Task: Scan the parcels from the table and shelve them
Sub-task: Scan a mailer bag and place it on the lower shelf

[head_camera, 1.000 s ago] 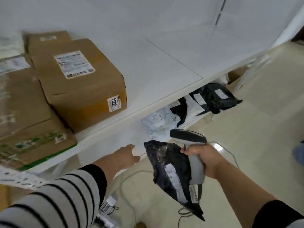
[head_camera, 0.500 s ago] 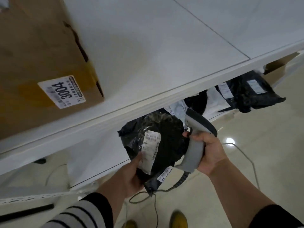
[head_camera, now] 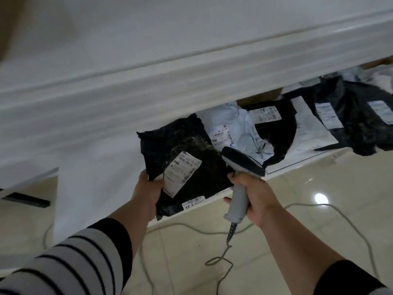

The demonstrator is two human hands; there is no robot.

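Note:
A black plastic mailer parcel (head_camera: 197, 167) with a white shipping label lies on the lower white shelf (head_camera: 297, 161), its near end hanging over the shelf's front edge. My left hand (head_camera: 148, 188) grips its near left corner. My right hand (head_camera: 254, 198) holds the grey barcode scanner (head_camera: 241, 167) by its handle, just to the right of the parcel, head pointing away and left. To the right on the same shelf lie a pale blue mailer (head_camera: 231, 126) and more black mailers (head_camera: 350, 116), each labelled.
The upper white shelf's front edge (head_camera: 148, 88) runs across the view above the parcels and hides the back of the lower shelf. The scanner's grey cable (head_camera: 229, 248) loops over the glossy beige tile floor (head_camera: 308, 241). A dark bar (head_camera: 25, 200) lies at left.
The view has dropped to the lower shelf. The black parcel has moved forward onto that shelf beside the pale blue mailer, my left hand still on it. The cardboard boxes have left the view.

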